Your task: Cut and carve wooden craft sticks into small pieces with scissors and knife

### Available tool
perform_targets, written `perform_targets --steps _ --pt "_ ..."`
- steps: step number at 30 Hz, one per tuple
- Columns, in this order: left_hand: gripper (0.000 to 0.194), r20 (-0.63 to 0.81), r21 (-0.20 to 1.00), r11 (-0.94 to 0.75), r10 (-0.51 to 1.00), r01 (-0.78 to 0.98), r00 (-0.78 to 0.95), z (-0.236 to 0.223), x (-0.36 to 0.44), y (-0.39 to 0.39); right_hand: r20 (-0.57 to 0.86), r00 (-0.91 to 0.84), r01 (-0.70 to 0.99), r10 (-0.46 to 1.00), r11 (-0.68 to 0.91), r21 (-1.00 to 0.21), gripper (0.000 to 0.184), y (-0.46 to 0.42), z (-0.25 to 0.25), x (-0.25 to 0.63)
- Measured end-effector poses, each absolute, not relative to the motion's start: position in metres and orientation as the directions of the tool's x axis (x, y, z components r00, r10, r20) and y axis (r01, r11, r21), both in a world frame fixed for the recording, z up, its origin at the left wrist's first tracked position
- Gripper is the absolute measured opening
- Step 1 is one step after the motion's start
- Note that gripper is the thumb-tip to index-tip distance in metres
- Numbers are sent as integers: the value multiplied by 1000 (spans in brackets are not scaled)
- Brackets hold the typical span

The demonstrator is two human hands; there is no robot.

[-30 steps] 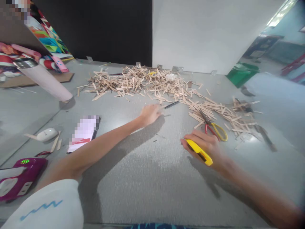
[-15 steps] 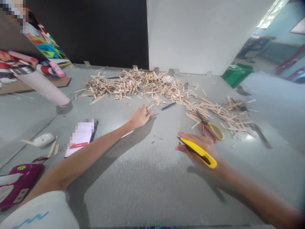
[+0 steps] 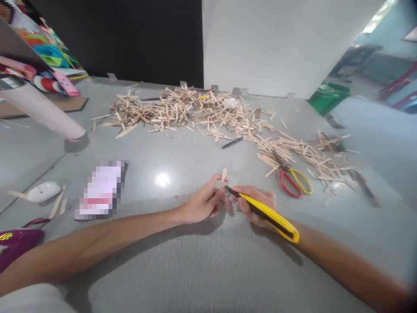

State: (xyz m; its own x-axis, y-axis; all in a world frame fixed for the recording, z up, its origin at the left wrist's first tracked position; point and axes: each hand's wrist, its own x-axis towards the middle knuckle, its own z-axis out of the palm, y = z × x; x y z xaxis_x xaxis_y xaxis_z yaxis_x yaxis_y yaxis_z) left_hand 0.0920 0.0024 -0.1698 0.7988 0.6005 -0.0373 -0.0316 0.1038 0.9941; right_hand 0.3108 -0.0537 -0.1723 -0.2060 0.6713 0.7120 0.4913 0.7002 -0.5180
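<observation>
My left hand (image 3: 205,202) pinches a short wooden stick (image 3: 223,176) that stands upright above the grey table (image 3: 195,261). My right hand (image 3: 257,206) grips a yellow utility knife (image 3: 270,214), its dark blade tip pointing at the base of the stick. Both hands meet near the middle of the table, close to me. A wide heap of wooden sticks (image 3: 195,111) lies across the far side.
Red and yellow scissors (image 3: 295,180) lie on sticks to the right. A black pen (image 3: 232,142) rests beyond my hands. On the left are a phone (image 3: 100,190), a white mouse (image 3: 43,192), a pink tube (image 3: 42,115) and a magenta device (image 3: 16,243).
My left hand drew back from the stick heap toward me, now holding a stick. My right hand moved left with the knife until its tip met the stick.
</observation>
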Motion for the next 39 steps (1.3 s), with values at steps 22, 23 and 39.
perform_targets --steps 22,23,39 --pt "22 -26 999 52 566 -4 824 -172 91 -4 596 -289 494 749 650 -577 39 -57 -159 314" --pt "21 -27 999 49 561 -1 827 -172 90 -4 594 -291 496 750 649 -577 39 -57 -159 314" --pt "15 26 1000 -3 561 -30 827 -176 90 -5 611 -261 496 747 647 -579 31 -56 -161 310"
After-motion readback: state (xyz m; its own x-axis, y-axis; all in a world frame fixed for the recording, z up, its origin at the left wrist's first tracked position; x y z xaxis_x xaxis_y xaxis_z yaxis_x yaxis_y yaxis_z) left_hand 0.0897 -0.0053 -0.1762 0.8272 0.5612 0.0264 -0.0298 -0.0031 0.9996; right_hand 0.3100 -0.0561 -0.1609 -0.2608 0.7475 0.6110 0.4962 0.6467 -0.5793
